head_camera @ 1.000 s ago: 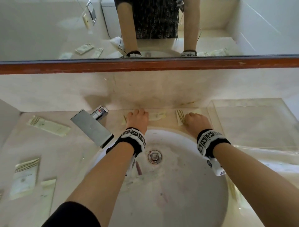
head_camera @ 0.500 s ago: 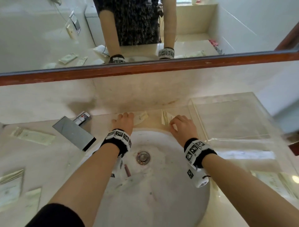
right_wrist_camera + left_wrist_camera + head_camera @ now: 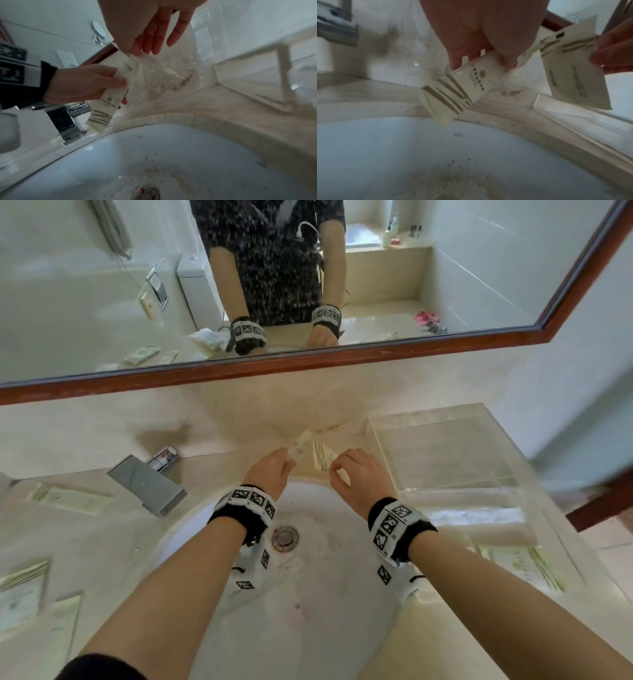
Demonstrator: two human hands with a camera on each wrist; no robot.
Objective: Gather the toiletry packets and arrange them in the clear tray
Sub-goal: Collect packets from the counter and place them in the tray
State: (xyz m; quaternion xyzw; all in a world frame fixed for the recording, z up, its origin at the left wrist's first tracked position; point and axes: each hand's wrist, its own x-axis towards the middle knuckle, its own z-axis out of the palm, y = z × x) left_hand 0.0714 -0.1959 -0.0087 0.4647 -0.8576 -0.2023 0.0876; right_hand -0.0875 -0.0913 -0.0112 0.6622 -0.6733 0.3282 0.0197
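Each hand holds one white toiletry packet with olive stripes above the ledge behind the basin. My left hand (image 3: pixel 286 460) grips its long packet (image 3: pixel 299 447) between thumb and fingers; the left wrist view shows that packet (image 3: pixel 462 89) hanging tilted under the hand (image 3: pixel 481 58). My right hand (image 3: pixel 337 469) pinches a flatter packet (image 3: pixel 322 457), also seen in the left wrist view (image 3: pixel 576 75) and as a packet (image 3: pixel 154 63) below the hand (image 3: pixel 147 47) in the right wrist view. The clear tray (image 3: pixel 428 412) stands just right of both hands, with nothing visible inside.
A white sink (image 3: pixel 301 594) lies under my forearms, with a chrome faucet (image 3: pixel 147 486) at its left. More packets lie on the left counter (image 3: pixel 68 499), (image 3: pixel 20 594), (image 3: pixel 65 618), and one at the right front (image 3: pixel 524 566). A mirror with a wooden frame (image 3: pixel 308 361) runs behind.
Both hands, which lay on the packets flat on the ledge, have picked them up and now hold them raised close together. The view has turned towards the tray.
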